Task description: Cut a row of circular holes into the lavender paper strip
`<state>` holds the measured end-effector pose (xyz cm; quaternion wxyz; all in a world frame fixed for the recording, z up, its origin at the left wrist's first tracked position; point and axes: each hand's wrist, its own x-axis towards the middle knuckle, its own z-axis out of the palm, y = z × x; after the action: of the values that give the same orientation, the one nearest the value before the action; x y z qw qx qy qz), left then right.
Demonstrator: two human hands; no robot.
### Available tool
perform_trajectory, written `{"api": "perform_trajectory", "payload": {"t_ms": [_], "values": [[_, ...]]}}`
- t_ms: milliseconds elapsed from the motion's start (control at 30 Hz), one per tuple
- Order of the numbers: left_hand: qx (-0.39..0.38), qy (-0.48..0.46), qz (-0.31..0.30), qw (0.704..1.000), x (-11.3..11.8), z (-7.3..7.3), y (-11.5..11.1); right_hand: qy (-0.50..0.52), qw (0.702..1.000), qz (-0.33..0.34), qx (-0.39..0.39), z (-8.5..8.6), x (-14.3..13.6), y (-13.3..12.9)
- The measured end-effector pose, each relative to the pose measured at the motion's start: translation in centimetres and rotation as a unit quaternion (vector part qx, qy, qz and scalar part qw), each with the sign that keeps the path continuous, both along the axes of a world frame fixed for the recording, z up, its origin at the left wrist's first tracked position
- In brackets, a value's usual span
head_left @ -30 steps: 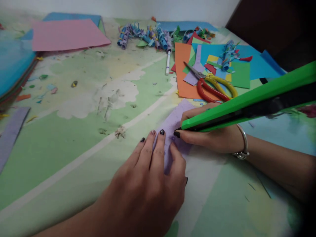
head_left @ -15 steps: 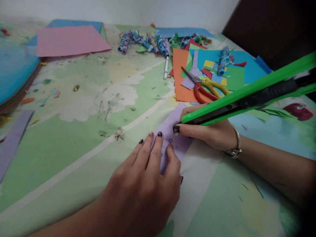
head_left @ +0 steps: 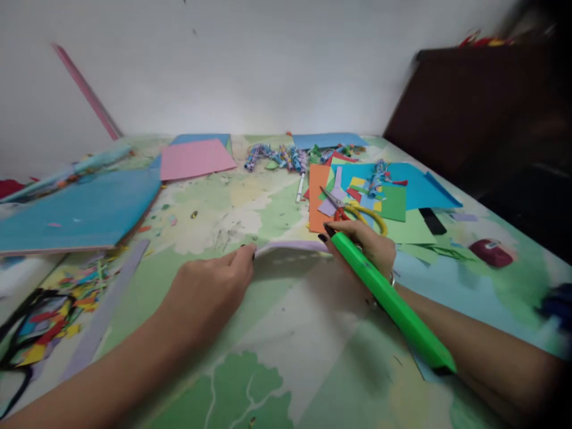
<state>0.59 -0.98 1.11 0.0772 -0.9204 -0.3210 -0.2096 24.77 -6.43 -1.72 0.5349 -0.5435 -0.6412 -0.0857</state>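
Note:
A light purple paper strip (head_left: pixel 292 244) is held up edge-on between my two hands, bowed slightly above the table. My left hand (head_left: pixel 212 283) pinches its left end between closed fingers. At the strip's right end is my right hand (head_left: pixel 370 247), wrapped round a green box cutter (head_left: pixel 393 304) whose body slants down toward me. Whether the right fingers also grip the paper I cannot tell. The cutter's blade is not visible. Just beyond the right hand lie scissors (head_left: pixel 364 217) with red and yellow handles, on an orange paper sheet (head_left: pixel 318 208).
Rolled, fringed paper pieces (head_left: pixel 286 158) and a white marker (head_left: pixel 301 186) lie farther back. Blue sheets (head_left: pixel 89 202), a pink sheet (head_left: pixel 196 159), a long purple strip (head_left: pixel 111 298) and black-framed glasses (head_left: pixel 15 345) are leftward. A red computer mouse (head_left: pixel 490 253) sits right.
The purple paper was flat under my left hand and is now lifted between both hands. The green cutter has swung from pointing up right to slanting down toward me. My view has tilted up.

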Motion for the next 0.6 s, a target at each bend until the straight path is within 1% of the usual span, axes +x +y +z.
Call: {"api": "perform_trajectory", "payload": {"t_ms": [67,167,200,300,400,467,533,600], "values": [[0.083,0.003,0.022,0.996,0.0,0.3,0.5,-0.014,0.999,0.029,-0.021,-0.3,0.5,-0.1],[0.200,-0.020,0.036,0.979,0.5,0.7,0.5,-0.035,0.990,0.102,-0.090,-0.8,0.6,-0.1],[0.232,-0.032,0.033,0.972,0.8,0.8,0.2,-0.032,0.987,0.116,-0.110,-0.9,0.5,0.1],[0.305,-0.061,0.011,0.950,1.9,0.9,-0.7,0.011,0.980,0.128,-0.152,-1.2,-0.3,0.7],[0.334,-0.067,0.003,0.940,2.8,0.5,-1.4,0.098,0.973,0.128,-0.168,-0.7,-0.8,1.0],[0.332,-0.074,0.013,0.940,3.4,0.1,-1.6,0.174,0.958,0.144,-0.175,0.4,-0.9,0.7],[0.317,-0.085,0.023,0.944,4.0,-0.4,-1.7,0.252,0.930,0.186,-0.193,1.8,-1.1,-0.1],[0.293,-0.100,0.020,0.951,4.6,-0.8,-1.8,0.323,0.890,0.237,-0.217,3.2,-1.5,-1.0]]}}
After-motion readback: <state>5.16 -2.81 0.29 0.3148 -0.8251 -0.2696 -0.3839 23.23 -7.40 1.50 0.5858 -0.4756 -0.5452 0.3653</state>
